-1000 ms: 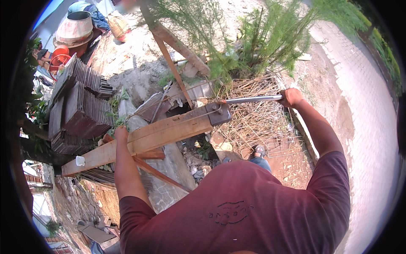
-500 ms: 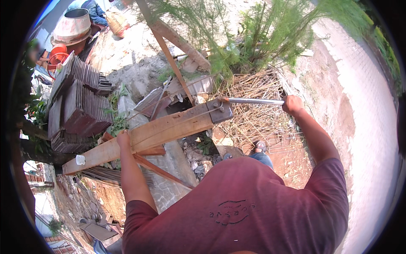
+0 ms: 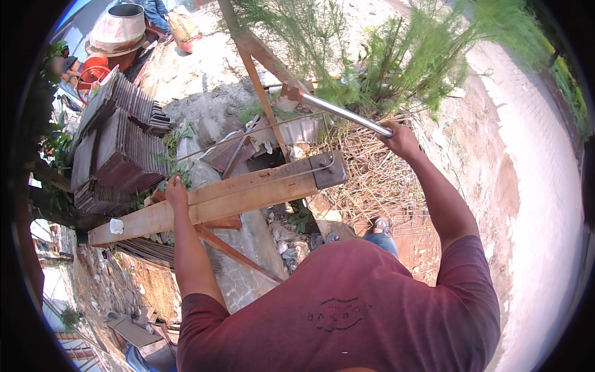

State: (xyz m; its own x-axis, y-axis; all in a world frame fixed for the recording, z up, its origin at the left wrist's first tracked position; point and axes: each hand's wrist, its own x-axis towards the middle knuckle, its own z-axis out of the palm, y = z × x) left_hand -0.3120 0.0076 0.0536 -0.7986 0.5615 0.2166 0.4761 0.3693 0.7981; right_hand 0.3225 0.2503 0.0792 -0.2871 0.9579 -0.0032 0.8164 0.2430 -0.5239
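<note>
A long wooden beam (image 3: 248, 201) slants across in front of me, with a dark metal plate (image 3: 330, 170) carrying bolts or pins at its right end. My left hand (image 3: 178, 193) is closed at the beam's far edge, on a thin steel rod (image 3: 248, 134) that runs along the beam to the pins; part of the rod stretches beyond the beam. My right hand (image 3: 401, 141) grips the end of a silver pipe handle (image 3: 347, 115). This pipe belongs to a bending lever whose rusty head (image 3: 294, 90) is up beyond the plate, apart from the pins.
Stacked roof tiles (image 3: 130, 149) stand at the left, near a cement mixer (image 3: 121, 31) and another person (image 3: 69, 68). Slanted timber (image 3: 266, 56) and a feathery green bush (image 3: 396, 62) rise beyond the plate. Dry stalks (image 3: 378, 180) cover ground near my feet.
The lever has come off the pins and swung away from me, its head now beyond the plate. My right hand moved slightly left; my left hand shifted a little along the beam.
</note>
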